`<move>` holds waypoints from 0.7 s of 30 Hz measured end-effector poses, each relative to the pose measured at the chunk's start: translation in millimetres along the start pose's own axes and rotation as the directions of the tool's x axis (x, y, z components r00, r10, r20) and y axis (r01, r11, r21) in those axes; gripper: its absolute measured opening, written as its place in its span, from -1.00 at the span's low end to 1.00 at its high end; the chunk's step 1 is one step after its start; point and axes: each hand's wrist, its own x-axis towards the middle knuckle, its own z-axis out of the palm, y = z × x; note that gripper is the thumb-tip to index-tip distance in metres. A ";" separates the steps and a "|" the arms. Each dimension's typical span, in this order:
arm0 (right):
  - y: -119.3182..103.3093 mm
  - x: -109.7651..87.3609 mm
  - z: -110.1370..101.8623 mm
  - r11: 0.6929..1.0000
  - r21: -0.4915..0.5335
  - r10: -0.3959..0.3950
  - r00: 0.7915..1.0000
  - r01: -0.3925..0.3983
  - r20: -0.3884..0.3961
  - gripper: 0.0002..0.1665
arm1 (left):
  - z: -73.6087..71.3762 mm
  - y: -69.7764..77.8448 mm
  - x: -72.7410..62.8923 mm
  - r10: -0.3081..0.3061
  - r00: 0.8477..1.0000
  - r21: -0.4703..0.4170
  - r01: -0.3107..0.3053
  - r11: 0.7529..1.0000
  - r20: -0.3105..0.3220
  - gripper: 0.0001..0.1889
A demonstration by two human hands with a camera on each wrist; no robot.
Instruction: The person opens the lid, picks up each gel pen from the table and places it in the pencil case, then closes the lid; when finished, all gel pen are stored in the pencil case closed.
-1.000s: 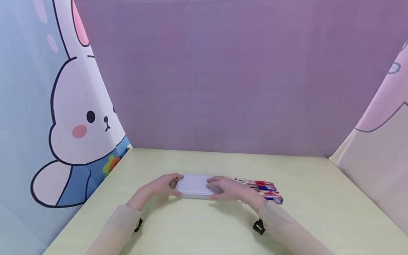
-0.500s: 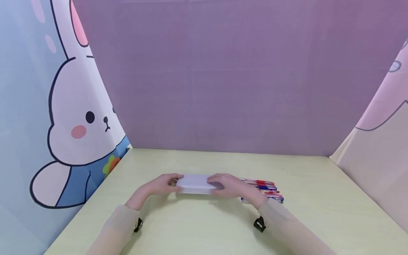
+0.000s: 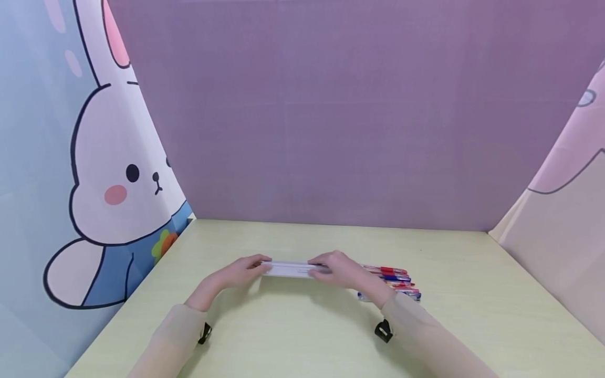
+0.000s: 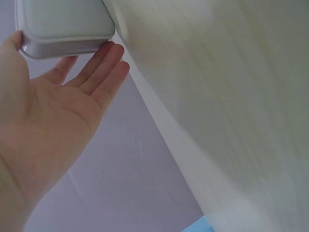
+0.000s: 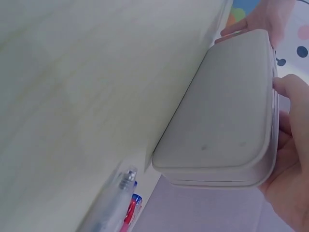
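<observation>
A white rectangular case (image 3: 289, 269) with rounded corners is held at both ends, its narrow side turned to the head camera. At its left end my left hand (image 3: 243, 272) grips it; in the left wrist view the thumb lies at one edge of the white case (image 4: 67, 21) and the fingertips at the opposite edge. My right hand (image 3: 337, 270) grips the other end. The right wrist view shows a broad smooth face of the case (image 5: 217, 101), a seam round its side, and my right thumb on the edge.
Several pens (image 3: 394, 283) with red and blue parts lie beside my right wrist, partly behind the forearm. The pale wooden table (image 3: 293, 336) meets a purple backdrop (image 3: 331, 115) at the back. A rabbit-print curtain (image 3: 113, 157) hangs on the left.
The white case has tipped from lying flat, its near edge raised, so its narrow side shows instead of the broad top. Both hands have kept their grip; the right hand has risen slightly.
</observation>
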 end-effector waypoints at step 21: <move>-7.8 3.8 3.8 0.935 -0.307 -0.211 0.975 0.179 -0.075 -0.70 | -1.3 4.1 -0.8 0.004 1.000 -0.041 -0.004 0.999 0.006 -0.47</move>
